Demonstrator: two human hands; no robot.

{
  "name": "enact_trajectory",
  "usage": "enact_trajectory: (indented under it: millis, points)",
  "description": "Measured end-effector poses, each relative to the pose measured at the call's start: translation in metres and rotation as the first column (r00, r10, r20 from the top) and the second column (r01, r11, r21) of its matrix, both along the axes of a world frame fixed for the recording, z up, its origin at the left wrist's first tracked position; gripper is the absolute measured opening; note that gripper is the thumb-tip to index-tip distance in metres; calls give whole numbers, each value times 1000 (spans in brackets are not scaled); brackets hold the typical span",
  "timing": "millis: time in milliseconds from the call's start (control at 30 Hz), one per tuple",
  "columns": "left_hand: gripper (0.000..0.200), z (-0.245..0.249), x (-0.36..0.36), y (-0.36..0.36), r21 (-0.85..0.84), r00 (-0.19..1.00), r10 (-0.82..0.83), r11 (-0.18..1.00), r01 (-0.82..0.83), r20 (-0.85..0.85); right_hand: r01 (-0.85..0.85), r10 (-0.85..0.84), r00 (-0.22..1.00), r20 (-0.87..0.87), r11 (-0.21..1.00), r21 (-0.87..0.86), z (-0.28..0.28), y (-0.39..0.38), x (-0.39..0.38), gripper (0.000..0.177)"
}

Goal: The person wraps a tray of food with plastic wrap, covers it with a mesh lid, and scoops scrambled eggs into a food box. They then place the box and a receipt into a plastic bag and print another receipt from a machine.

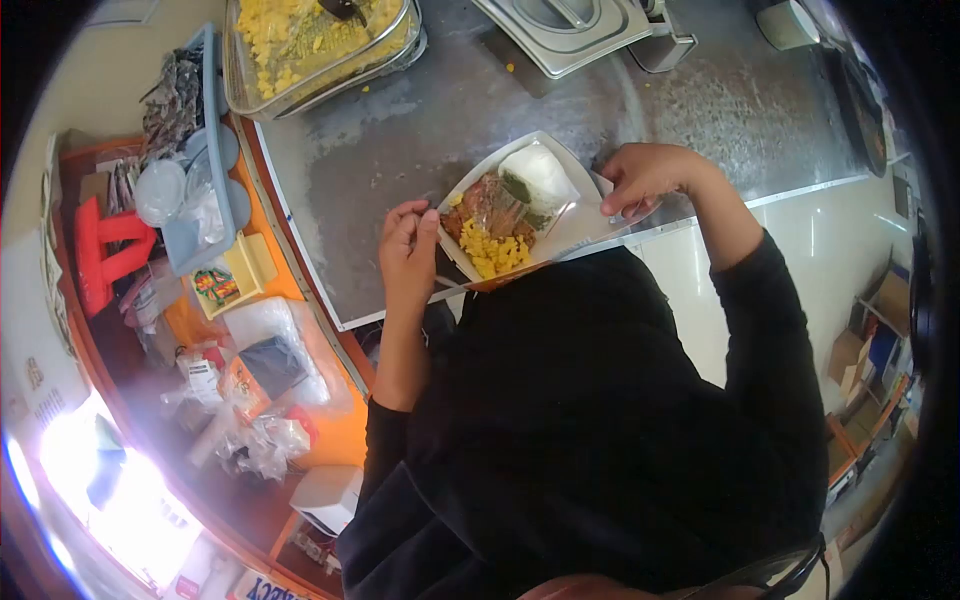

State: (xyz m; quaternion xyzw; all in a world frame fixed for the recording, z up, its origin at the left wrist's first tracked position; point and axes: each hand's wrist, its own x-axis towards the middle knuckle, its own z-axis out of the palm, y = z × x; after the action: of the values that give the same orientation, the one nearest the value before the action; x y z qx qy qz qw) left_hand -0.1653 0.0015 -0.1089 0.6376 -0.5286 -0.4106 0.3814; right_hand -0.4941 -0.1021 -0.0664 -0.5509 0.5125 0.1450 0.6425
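Note:
A paper food box lies open at the front edge of the metal counter, in front of my body. In it are yellow scrambled egg, a brown piece that looks like meat with a clear wrap over it, some green bits, and a white mound that looks like rice. My left hand is at the box's left edge, thumb and fingers closed on the rim. At the opposite side, my right hand pinches the box's right flap between thumb and fingers.
A glass tray of yellow egg with a dark utensil stands at the back left. Lidded steel pans are at the back. A white cup lies back right. To the left, an orange shelf holds a blue-grey basket and a yellow bin.

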Motion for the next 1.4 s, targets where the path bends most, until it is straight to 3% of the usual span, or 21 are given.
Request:
enact_trajectory:
  millis: [33, 133, 233, 333, 433, 533, 600, 667, 733, 767, 800, 833, 867, 900, 933, 1033, 1067, 1133, 1200, 1300, 1400]
  points:
    - [18, 2, 1, -5, 15, 999, -49, 999, 49, -2, -91, 90, 996, -20, 996, -5, -3, 0, 3, 29]
    - [17, 15, -19, -8, 131, 977, 96, 989, -72, -192, -98, 100, 995, 18, 990, -103, -10, 1, 5, 26]
    - [23, 2, -3, -7, 117, 994, -89, 990, 81, 64, -137, 168, 983, 68, 933, -332, -7, 15, 0, 24]
    - [24, -11, 6, -10, 117, 991, -118, 987, 111, 62, -329, 292, 944, -150, 852, -408, 13, 11, 11, 27]
    - [26, -1, 5, -15, 175, 980, -187, 969, 173, 71, 99, -106, 990, -93, 992, -74, -2, -4, 23, 33]
    - [31, -3, 15, -13, 247, 971, -53, 963, 112, -233, -76, 72, 997, -37, 990, -119, -15, -20, 19, 37]
    - [37, 1, 30, -8, -7, 933, -194, 980, 201, -303, 44, -47, 999, -9, 974, -221, 1, -22, 2, 38]
    - [42, 16, 41, 1, -162, 894, -364, 929, 331, -261, 77, -4, 955, 297, 969, -235, 19, -20, -31, 51]
    - [45, 49, 51, 10, -174, 838, -533, 842, 511, -116, 6, 36, 904, 425, 995, -97, 41, -6, -47, 83]
    - [43, 51, 52, 20, -123, 837, -532, 846, 518, -132, -38, 90, 912, 400, 990, -136, 35, 1, -49, 84]
    - [41, 49, 47, 27, -71, 840, -522, 853, 517, -151, -68, 178, 917, 356, 951, -300, 40, 9, -36, 61]
    - [40, 44, 45, 32, 46, 863, -484, 868, 494, -147, 19, 90, 943, 321, 946, -323, 31, 19, -27, 37]
    - [40, 39, 42, 33, 161, 884, -442, 871, 464, -151, 40, 68, 973, 222, 894, -446, 17, 24, -23, 26]
    - [36, 44, 33, 31, 80, 947, -316, 944, 320, -56, 143, -36, 982, 187, 784, -604, 0, 31, -15, 25]
    - [44, 30, 24, 36, -42, 984, -132, 990, 138, 121, 418, -300, 900, 316, 802, -426, -31, 35, -18, 30]
    - [54, 50, -5, 36, -21, 849, 188, 979, -204, 493, 120, -216, 976, 38, 383, -916, -37, 46, 16, 36]
    - [59, 44, -11, 38, 96, 881, 118, 979, -181, 458, -152, -121, 969, -215, 394, -906, -41, 47, 16, 37]
    - [68, 19, -24, 45, 313, 935, -26, 945, -93, 354, -82, -31, 992, -124, 591, -803, -55, 53, 18, 42]
    - [69, 6, -36, 48, 414, 977, -10, 907, -81, 213, -14, -8, 999, -32, 774, -633, -57, 55, 24, 52]
    - [69, -3, -41, 51, 449, 994, 66, 888, -100, 91, 152, -91, 985, 146, 857, -492, -42, 51, 40, 51]
    - [67, -12, -45, 54, 364, 982, 185, 912, -189, 44, 294, -242, 954, 179, 873, -389, -51, 45, 38, 56]
